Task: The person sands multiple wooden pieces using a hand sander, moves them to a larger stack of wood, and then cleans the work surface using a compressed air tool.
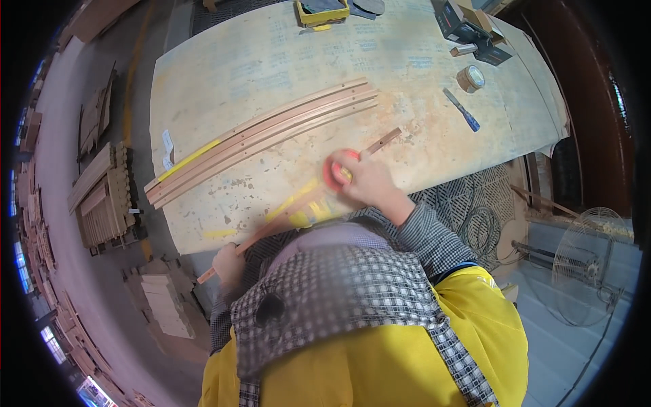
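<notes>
A long, narrow wooden strip (260,233) runs slantwise across the table's near edge, its near-left end sticking out past the edge. My left hand (229,264) is closed around that strip close to its lower end. Over the strip's upper half, my right hand (374,182) grips a red round thing (331,175), blurred by motion, with a bit of yellow showing inside it. Whether it presses on the wood is hard to tell. Yellow pieces (293,201) lie beside the strip. Beyond my hands, several similar wooden strips (264,136) lie side by side, one with a yellow stretch.
The pale, worn table (420,108) bears a blue-handled scraper (462,110), a tape roll (470,79), dark boxes (468,30) and a yellow tray (321,15). At right stand a fan (588,261) and a coiled hose (480,230). Stacked wood (105,203) is on the left.
</notes>
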The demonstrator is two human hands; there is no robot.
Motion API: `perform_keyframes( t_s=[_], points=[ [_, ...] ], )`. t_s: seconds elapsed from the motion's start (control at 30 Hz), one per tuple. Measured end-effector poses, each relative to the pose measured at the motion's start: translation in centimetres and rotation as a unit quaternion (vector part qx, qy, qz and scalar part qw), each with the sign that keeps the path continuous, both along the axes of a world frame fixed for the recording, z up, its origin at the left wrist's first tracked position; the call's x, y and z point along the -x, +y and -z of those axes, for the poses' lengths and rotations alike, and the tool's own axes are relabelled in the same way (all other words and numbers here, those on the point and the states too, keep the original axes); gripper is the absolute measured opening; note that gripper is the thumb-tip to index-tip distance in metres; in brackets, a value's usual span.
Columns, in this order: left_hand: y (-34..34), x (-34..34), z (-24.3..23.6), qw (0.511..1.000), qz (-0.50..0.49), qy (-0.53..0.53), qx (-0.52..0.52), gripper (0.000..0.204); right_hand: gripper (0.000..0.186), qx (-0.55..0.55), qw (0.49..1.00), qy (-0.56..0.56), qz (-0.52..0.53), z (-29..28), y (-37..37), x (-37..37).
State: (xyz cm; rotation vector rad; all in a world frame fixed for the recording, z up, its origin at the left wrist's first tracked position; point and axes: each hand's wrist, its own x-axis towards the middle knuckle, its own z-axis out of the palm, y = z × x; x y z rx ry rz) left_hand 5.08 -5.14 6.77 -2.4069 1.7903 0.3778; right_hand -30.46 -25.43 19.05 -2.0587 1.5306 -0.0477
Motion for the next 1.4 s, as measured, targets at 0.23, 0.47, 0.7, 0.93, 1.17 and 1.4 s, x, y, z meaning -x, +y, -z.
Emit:
perform_keyframes(
  t_s=[0.23,0.47,0.7,0.93,1.17,1.4],
  points=[
    [-2.2,-1.0,-2.6,0.987,0.019,0.047,-0.154,0.022,0.055,0.037,0.992,0.017,0.120,1.5,-3.8,6.1],
    [-3.1,-2.2,-2.1,0.970,0.003,0.214,-0.119,0.039,0.073,0.102,0.986,-0.045,0.128,3.1,-5.7,8.2],
    [-2.6,-3.6,0.4,0.954,-0.014,0.188,-0.233,0.039,0.039,0.050,0.997,-0.015,-0.053,1.1,1.4,-5.4],
    [-3.7,-0.6,-4.4,0.966,-0.021,0.238,-0.100,0.032,0.044,0.008,0.955,-0.171,-0.244,2.1,5.9,-13.5],
    [0.8,0.0,0.5,0.983,0.001,0.106,0.152,0.016,0.046,0.051,0.983,-0.117,-0.135,2.0,3.6,-8.3],
    [-0.8,-0.5,-0.8,0.997,-0.007,0.066,-0.028,0.026,0.057,0.056,0.993,0.031,0.097,1.8,-4.4,5.4]
  ],
)
